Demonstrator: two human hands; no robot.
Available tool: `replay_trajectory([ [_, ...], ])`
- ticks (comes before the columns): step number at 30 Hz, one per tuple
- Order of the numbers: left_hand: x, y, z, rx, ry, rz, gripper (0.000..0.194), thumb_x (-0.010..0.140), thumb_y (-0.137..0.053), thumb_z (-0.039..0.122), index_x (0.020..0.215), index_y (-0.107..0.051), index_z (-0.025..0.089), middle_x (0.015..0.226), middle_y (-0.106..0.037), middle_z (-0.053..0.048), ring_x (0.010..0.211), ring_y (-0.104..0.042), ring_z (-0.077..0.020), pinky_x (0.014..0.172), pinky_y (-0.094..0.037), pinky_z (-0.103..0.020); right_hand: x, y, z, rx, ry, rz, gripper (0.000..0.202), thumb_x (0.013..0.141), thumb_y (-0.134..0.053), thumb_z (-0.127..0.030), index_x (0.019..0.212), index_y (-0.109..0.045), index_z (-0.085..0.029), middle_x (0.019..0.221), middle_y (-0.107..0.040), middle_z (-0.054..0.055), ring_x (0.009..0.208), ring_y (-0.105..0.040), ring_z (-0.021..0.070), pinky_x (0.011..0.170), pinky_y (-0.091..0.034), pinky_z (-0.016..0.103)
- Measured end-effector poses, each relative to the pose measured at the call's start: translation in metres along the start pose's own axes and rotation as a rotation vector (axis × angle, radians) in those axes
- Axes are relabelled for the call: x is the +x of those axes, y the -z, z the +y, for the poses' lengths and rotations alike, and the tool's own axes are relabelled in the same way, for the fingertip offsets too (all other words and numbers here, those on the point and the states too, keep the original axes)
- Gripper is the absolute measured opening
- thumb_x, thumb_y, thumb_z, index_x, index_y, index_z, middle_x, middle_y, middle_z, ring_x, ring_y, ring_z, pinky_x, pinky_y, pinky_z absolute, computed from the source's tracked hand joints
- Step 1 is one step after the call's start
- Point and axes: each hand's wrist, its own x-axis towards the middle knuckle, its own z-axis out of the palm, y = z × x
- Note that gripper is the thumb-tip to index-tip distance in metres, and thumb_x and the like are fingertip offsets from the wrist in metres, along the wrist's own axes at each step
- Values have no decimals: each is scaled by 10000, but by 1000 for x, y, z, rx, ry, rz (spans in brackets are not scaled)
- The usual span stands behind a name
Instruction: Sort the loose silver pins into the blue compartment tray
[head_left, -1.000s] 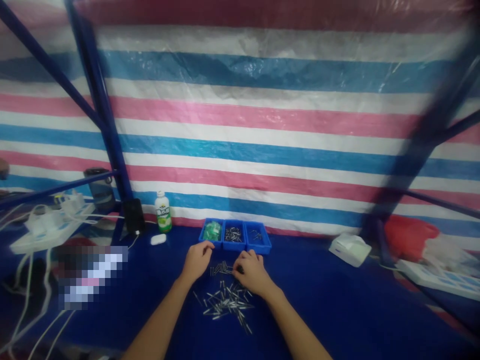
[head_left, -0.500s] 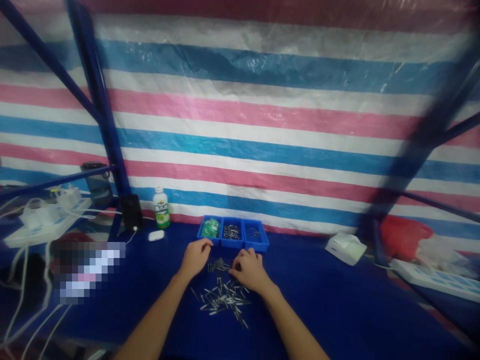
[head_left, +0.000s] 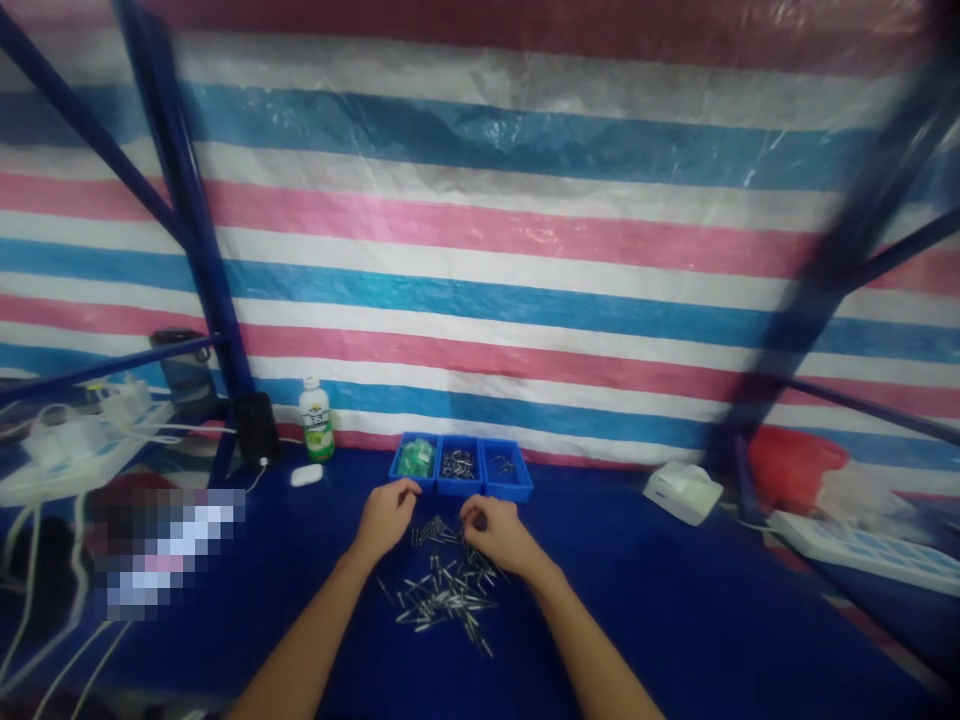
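A loose pile of thin metal pins (head_left: 446,600), shaped like rivets or nails, lies on the blue tabletop between my forearms. Beyond it is a small row of similar pins (head_left: 431,531), laid side by side between my hands. My right hand (head_left: 495,530) is at the row's right end with thumb and fingers pinched together; whatever they grip is too small to make out. My left hand (head_left: 386,515) rests at the row's left side, fingers curled together, their contents hidden. Three joined blue bins stand just behind: green packets (head_left: 415,459), small metal parts (head_left: 458,465), and a few thin pieces (head_left: 505,465).
At the left are a white-and-green bottle (head_left: 316,420), a white case (head_left: 307,475), a black device (head_left: 255,428) and a power strip with cables (head_left: 67,450). At the right are a tissue pack (head_left: 684,492), a red bag (head_left: 795,468) and another power strip (head_left: 862,555).
My right hand has shifted slightly, its thumb and fingers drawing into a tighter pinch at the row's right end. My left hand stays nearly in place. The whole view has drifted slightly.
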Motion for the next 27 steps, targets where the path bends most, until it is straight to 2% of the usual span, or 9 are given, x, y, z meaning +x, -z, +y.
replay_trajectory([
  [4, 1, -1, -1, -6, 3, 0, 252, 837, -464, 178, 853, -713, 212, 733, -699, 8, 659, -625, -144, 632, -424, -229, 0, -2, -2, 159, 126, 16, 434, 842, -462, -134, 1249, -574, -234, 848, -699, 2, 757, -622, 165, 812, -420, 300],
  [8, 3, -3, -2, -4, 4, -11, 253, 832, -464, 173, 850, -713, 214, 738, -703, 7, 667, -631, -150, 628, -427, -230, 1, -3, -3, 207, 151, 18, 335, 913, -422, -195, 1170, -634, -233, 864, -711, 22, 822, -648, 190, 864, -438, 336],
  [11, 3, -1, -1, 1, 0, -12, 255, 833, -464, 174, 852, -715, 217, 758, -709, 3, 683, -632, -152, 641, -429, -233, 3, -3, -4, 363, 122, 40, 275, 908, -483, -264, 1141, -624, -225, 860, -715, 27, 844, -648, 200, 868, -448, 355],
  [14, 1, 1, 1, 12, 9, -6, 256, 831, -469, 171, 859, -719, 216, 763, -711, -1, 689, -632, -153, 644, -428, -235, 7, -3, -4, 647, 68, 65, 281, 863, -578, -365, 1094, -616, -211, 864, -720, 40, 811, -643, 196, 826, -472, 356],
  [18, 0, 1, 0, 8, 27, 4, 252, 823, -473, 169, 857, -719, 213, 761, -713, -1, 680, -632, -154, 631, -428, -233, 11, 0, -2, 1041, -63, 174, 312, 791, -653, -497, 852, -628, -192, 757, -685, 36, 649, -597, 160, 691, -476, 314],
  [20, 1, 0, 0, -2, 23, 2, 253, 824, -472, 171, 856, -720, 214, 756, -712, 1, 674, -633, -153, 628, -429, -232, 13, 0, 1, 1171, -144, 217, 353, 784, -654, -521, 694, -562, -192, 572, -573, -8, 529, -509, 125, 581, -427, 272],
  [23, 3, -1, -1, -7, 13, -6, 253, 824, -474, 171, 850, -721, 217, 751, -713, 2, 667, -632, -151, 626, -427, -231, 15, -1, 6, 1232, -248, 188, 444, 751, -697, -483, 551, -417, -203, 414, -349, -73, 417, -357, 85, 473, -314, 237],
  [25, 4, -1, -1, -4, 6, -11, 253, 825, -475, 170, 849, -722, 218, 752, -714, 3, 672, -634, -152, 636, -429, -232, 16, -3, 9, 1211, -314, 186, 413, 742, -700, -485, 581, -452, -197, 427, -391, -69, 400, -358, 79, 453, -285, 229],
  [27, 3, -1, -1, 2, 7, -15, 253, 826, -476, 170, 853, -723, 218, 749, -714, 3, 678, -636, -153, 650, -433, -235, 16, -3, 10, 1180, -365, 221, 360, 756, -669, -530, 758, -568, -185, 568, -574, -18, 433, -455, 93, 459, -306, 226],
])
